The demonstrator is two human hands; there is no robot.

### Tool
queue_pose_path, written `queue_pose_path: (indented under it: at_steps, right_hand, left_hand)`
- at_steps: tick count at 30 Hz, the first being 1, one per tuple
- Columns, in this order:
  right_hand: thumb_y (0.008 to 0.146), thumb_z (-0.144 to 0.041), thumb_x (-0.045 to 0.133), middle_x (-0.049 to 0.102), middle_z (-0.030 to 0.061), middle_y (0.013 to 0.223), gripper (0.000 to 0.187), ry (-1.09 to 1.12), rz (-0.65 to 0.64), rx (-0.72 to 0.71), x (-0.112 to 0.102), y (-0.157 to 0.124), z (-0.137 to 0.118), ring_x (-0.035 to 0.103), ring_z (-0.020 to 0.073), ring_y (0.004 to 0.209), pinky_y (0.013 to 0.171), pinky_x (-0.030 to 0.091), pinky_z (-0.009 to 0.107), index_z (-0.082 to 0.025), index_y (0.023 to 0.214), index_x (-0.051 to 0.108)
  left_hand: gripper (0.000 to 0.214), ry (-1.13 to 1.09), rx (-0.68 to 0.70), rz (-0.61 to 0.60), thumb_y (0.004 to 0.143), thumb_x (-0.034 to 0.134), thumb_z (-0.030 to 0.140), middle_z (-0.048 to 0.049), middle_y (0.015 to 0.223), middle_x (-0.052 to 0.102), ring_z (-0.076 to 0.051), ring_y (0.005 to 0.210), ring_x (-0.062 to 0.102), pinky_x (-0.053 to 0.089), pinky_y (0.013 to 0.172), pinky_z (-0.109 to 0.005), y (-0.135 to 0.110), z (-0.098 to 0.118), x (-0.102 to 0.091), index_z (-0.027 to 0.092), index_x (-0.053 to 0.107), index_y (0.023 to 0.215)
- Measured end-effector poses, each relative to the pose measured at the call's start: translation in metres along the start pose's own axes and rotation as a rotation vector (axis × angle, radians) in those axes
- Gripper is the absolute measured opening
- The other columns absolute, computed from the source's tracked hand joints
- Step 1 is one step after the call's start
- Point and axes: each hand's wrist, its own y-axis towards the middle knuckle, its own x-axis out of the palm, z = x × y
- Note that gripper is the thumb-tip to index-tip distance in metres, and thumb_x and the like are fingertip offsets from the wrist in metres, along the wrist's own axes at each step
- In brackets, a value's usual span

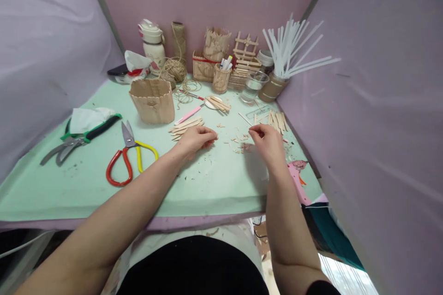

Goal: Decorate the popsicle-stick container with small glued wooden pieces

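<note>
Both hands rest on a green mat (214, 179). My left hand (196, 140) lies with its fingers curled and pinched together beside a small pile of wooden craft sticks (186, 127). My right hand (268, 144) is also curled in a pinch over scattered wood chips (239, 140). What each pinch holds is too small to make out. A second pile of craft sticks (277, 120) lies just beyond the right hand.
Scissors with red and yellow handles (128, 154), green-handled pliers (79, 139), a tissue (88, 117), a stick-built box (152, 100), a pink knife (188, 115), twine (175, 70), a glass of water (252, 85), a jar of white rods (277, 84). Cloth walls close in on three sides.
</note>
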Motion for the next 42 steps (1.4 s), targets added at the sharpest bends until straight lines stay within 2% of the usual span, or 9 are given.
queue_pose_path:
  at_steps: [5, 8, 10, 15, 20, 27, 35, 39, 42]
  right_hand:
    - [0.083, -0.031, 0.053, 0.066, 0.0062, 0.086, 0.019, -0.018, 0.252, -0.035, -0.034, -0.012, 0.006, 0.057, 0.0177, 0.073, 0.074, 0.044, 0.031, -0.019, 0.085, 0.067]
    - [0.084, -0.032, 0.052, 0.065, 0.0062, 0.087, 0.02, -0.052, 0.324, -0.036, -0.044, -0.016, 0.011, 0.057, 0.0183, 0.075, 0.076, 0.044, 0.033, -0.019, 0.088, 0.066]
    - [0.084, -0.031, 0.052, 0.065, 0.0066, 0.086, 0.019, -0.094, 0.263, -0.029, -0.045, -0.016, 0.016, 0.057, 0.0188, 0.075, 0.075, 0.043, 0.033, -0.019, 0.087, 0.066]
    - [0.081, -0.025, 0.052, 0.066, 0.0051, 0.083, 0.015, -0.206, -0.031, 0.023, -0.038, -0.015, 0.018, 0.057, 0.0192, 0.076, 0.073, 0.039, 0.032, -0.02, 0.078, 0.066]
    - [0.083, -0.022, 0.051, 0.067, 0.0049, 0.089, 0.017, -0.264, -0.138, 0.031, -0.027, -0.011, 0.007, 0.058, 0.0186, 0.083, 0.076, 0.036, 0.03, -0.021, 0.08, 0.068]
    - [0.081, -0.016, 0.048, 0.07, 0.0047, 0.086, 0.022, -0.384, -0.314, -0.054, 0.001, 0.005, -0.008, 0.059, 0.0182, 0.081, 0.073, 0.032, 0.03, -0.021, 0.079, 0.069]
    - [0.076, -0.015, 0.053, 0.07, 0.0084, 0.082, 0.016, -0.357, -0.399, -0.051, 0.024, 0.013, -0.012, 0.06, 0.0202, 0.081, 0.068, 0.034, 0.029, -0.018, 0.075, 0.069]
    - [0.072, -0.011, 0.052, 0.069, 0.0088, 0.079, 0.016, -0.285, -0.4, -0.051, 0.026, 0.011, -0.011, 0.06, 0.0184, 0.076, 0.063, 0.036, 0.026, -0.017, 0.07, 0.066]
    - [0.077, -0.016, 0.049, 0.069, 0.0054, 0.078, 0.016, -0.157, -0.378, -0.046, 0.025, 0.009, -0.015, 0.059, 0.0149, 0.07, 0.061, 0.038, 0.024, -0.017, 0.075, 0.064]
  left_hand:
    - [0.02, 0.016, 0.01, -0.004, 0.059, 0.077, 0.028, -0.0045, 0.068, 0.064, -0.01, 0.06, 0.054, 0.043, 0.056, -0.023, 0.001, 0.0, -0.001, 0.014, 0.067, 0.069]
    - [0.021, 0.016, 0.012, 0.003, 0.058, 0.078, 0.029, -0.0044, 0.068, 0.064, -0.01, 0.059, 0.054, 0.043, 0.056, -0.023, 0.0, 0.001, 0.0, 0.014, 0.067, 0.069]
    - [0.022, 0.008, 0.0, 0.011, 0.057, 0.078, 0.029, -0.0043, 0.069, 0.064, -0.009, 0.059, 0.053, 0.044, 0.057, -0.023, -0.001, 0.002, 0.001, 0.014, 0.067, 0.068]
    - [0.022, -0.009, -0.019, 0.025, 0.056, 0.079, 0.027, -0.0051, 0.071, 0.065, -0.009, 0.06, 0.054, 0.045, 0.059, -0.024, -0.001, 0.004, 0.002, 0.013, 0.067, 0.068]
    - [0.02, -0.012, -0.017, 0.03, 0.057, 0.078, 0.025, -0.0057, 0.072, 0.066, -0.009, 0.063, 0.055, 0.045, 0.06, -0.024, -0.001, 0.004, 0.003, 0.013, 0.067, 0.068]
    - [0.022, 0.004, -0.006, 0.008, 0.057, 0.078, 0.028, -0.0043, 0.069, 0.064, -0.009, 0.06, 0.053, 0.043, 0.058, -0.024, -0.001, 0.003, 0.001, 0.013, 0.067, 0.069]
    - [0.025, 0.008, -0.004, 0.011, 0.052, 0.08, 0.03, -0.0035, 0.068, 0.064, -0.009, 0.058, 0.053, 0.043, 0.059, -0.025, -0.002, 0.003, 0.002, 0.013, 0.067, 0.067]
    - [0.025, 0.0, 0.006, -0.003, 0.053, 0.08, 0.03, -0.003, 0.066, 0.064, -0.009, 0.057, 0.052, 0.043, 0.059, -0.024, -0.001, 0.002, 0.001, 0.014, 0.067, 0.067]
    - [0.024, -0.005, 0.003, -0.01, 0.054, 0.079, 0.03, -0.0037, 0.067, 0.065, -0.009, 0.058, 0.052, 0.043, 0.059, -0.024, -0.001, 0.001, 0.001, 0.014, 0.067, 0.068]
